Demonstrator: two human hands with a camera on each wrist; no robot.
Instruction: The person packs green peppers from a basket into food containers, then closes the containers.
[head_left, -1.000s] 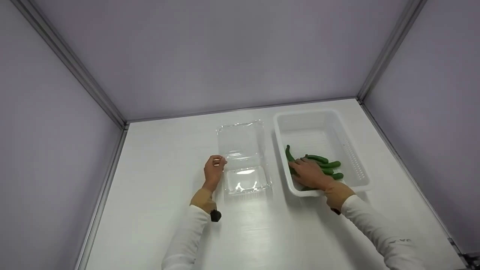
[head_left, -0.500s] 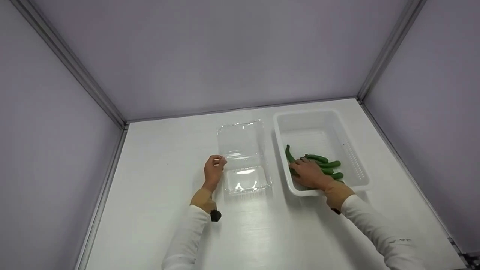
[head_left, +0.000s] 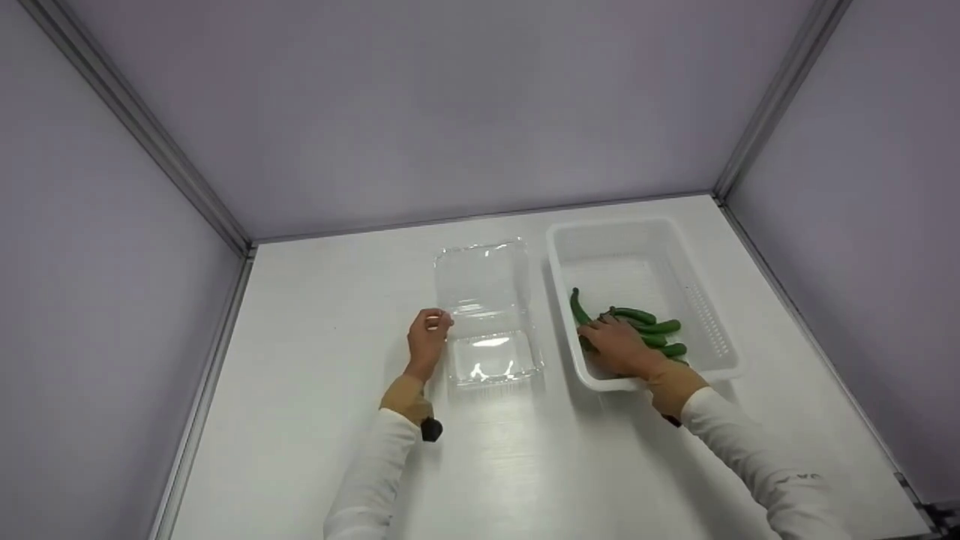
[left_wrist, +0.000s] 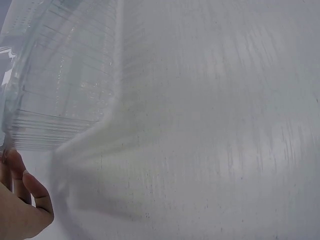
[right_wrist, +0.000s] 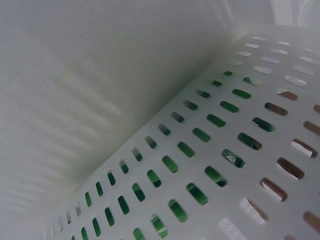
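1. The left hand (head_left: 427,341) rests at the left edge of a clear plastic clamshell box (head_left: 489,315), fingers curled against its rim near the hinge; the head view suggests a light pinch on the edge, while the left wrist view shows only fingertips (left_wrist: 22,192) just beside the ribbed wall of the box.
2. The clamshell box lies open on the white tabletop (head_left: 315,420), its lid folded back away from the person and its tray nearer to them.
3. The right hand (head_left: 619,346) is down inside a white slotted basket (head_left: 712,315), lying on a pile of green cucumbers (head_left: 652,328). Its fingers cover the nearest ones; whether they are closed round one I cannot tell.
4. The basket stands just to the right of the clamshell box, close but apart.
5. In the right wrist view green shows through the slots of the basket wall (right_wrist: 210,150).
6. Both arms wear white sleeves (head_left: 757,457).
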